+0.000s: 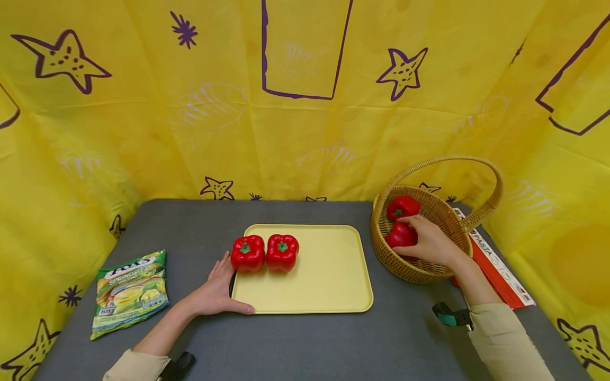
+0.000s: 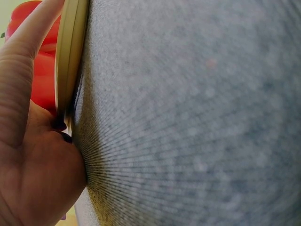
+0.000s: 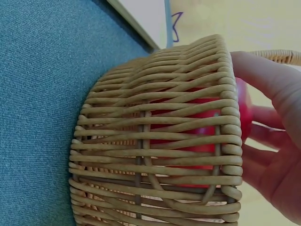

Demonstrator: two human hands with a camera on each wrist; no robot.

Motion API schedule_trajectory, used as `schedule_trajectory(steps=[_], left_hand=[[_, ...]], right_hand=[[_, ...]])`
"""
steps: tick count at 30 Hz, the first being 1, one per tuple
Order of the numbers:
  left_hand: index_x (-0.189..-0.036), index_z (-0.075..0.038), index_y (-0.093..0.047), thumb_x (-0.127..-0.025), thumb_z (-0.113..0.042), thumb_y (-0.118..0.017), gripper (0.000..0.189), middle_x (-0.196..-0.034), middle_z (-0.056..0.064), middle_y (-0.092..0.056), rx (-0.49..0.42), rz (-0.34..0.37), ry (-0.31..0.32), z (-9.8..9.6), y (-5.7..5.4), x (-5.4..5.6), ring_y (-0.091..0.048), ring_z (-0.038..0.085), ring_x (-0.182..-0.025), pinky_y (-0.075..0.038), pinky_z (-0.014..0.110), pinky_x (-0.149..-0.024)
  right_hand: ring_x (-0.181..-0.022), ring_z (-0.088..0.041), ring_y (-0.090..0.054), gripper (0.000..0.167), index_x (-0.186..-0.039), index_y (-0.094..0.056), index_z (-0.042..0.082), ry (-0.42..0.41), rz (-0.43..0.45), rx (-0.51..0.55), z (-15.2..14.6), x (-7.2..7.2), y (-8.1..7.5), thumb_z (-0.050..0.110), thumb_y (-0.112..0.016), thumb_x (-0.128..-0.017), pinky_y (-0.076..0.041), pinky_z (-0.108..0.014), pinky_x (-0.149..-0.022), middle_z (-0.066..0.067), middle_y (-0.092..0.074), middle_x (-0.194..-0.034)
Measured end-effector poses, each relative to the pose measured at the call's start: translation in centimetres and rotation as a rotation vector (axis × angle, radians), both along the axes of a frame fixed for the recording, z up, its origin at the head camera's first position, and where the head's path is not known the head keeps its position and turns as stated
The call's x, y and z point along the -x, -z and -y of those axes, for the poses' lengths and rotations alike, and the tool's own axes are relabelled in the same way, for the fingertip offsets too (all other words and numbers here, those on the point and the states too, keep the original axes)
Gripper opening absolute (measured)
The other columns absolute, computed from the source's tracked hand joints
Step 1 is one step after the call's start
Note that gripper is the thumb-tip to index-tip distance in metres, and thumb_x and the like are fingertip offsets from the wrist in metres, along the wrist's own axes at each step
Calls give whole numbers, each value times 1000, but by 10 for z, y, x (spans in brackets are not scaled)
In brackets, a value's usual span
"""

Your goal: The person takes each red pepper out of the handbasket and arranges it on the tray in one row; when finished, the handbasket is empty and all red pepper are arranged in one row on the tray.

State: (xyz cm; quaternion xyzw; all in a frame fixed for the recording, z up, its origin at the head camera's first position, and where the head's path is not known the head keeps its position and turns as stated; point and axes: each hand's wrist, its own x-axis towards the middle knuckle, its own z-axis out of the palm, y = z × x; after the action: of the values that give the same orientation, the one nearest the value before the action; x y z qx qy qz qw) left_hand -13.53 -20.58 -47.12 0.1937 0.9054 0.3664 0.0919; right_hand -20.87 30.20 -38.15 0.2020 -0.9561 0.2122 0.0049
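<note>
Two red bell peppers, the left one (image 1: 248, 254) and the right one (image 1: 283, 253), stand side by side on the left part of a pale yellow tray (image 1: 329, 275). My left hand (image 1: 216, 291) rests at the tray's left end, fingers stretched along that side and thumb at the near left corner. In the wicker basket (image 1: 405, 270), my right hand (image 1: 431, 241) grips a red bell pepper (image 1: 400, 235) between thumb and fingers. Another red bell pepper (image 1: 403, 206) lies behind it in the basket. Through the weave, the right wrist view shows red (image 3: 188, 127) beneath my fingers.
A green bag of Fox's Spring Tea sweets (image 1: 131, 293) lies at the left of the grey table (image 1: 305, 344). A red and white pasta pack (image 1: 500, 270) lies right of the basket, partly hidden by it and my arm. The basket's handle (image 1: 448, 159) arches above it.
</note>
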Motion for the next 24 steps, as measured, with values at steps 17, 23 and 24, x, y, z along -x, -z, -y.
schedule_trajectory(steps=[17, 23, 24], left_hand=[[-154, -3, -13, -64, -55, -83, 126, -158, 21, -13, -3, -1, 0, 0, 1, 0, 5, 46, -143, 1, 69, -108], [-154, -3, -13, -64, -55, -83, 125, -158, 23, -14, -7, -4, 5, -1, -1, -1, 5, 48, -143, 1, 71, -107], [-154, -3, -13, -64, -55, -83, 125, -158, 23, -14, -8, -5, 6, -1, -1, -2, 5, 49, -143, 1, 71, -107]], right_hand=[[-113, -41, -51, 80, -137, -44, -3, 47, 50, 58, -5, -5, 8, 34, -82, -78, -45, -58, -92, -26, -53, -126], [-108, -38, -53, 72, -132, -51, -1, 34, 27, 43, -8, -8, 7, 36, -82, -78, -48, -56, -89, -22, -56, -120], [-109, -38, -54, 72, -132, -51, 0, 40, 35, 50, -9, -8, 7, 36, -82, -78, -49, -55, -89, -22, -55, -121]])
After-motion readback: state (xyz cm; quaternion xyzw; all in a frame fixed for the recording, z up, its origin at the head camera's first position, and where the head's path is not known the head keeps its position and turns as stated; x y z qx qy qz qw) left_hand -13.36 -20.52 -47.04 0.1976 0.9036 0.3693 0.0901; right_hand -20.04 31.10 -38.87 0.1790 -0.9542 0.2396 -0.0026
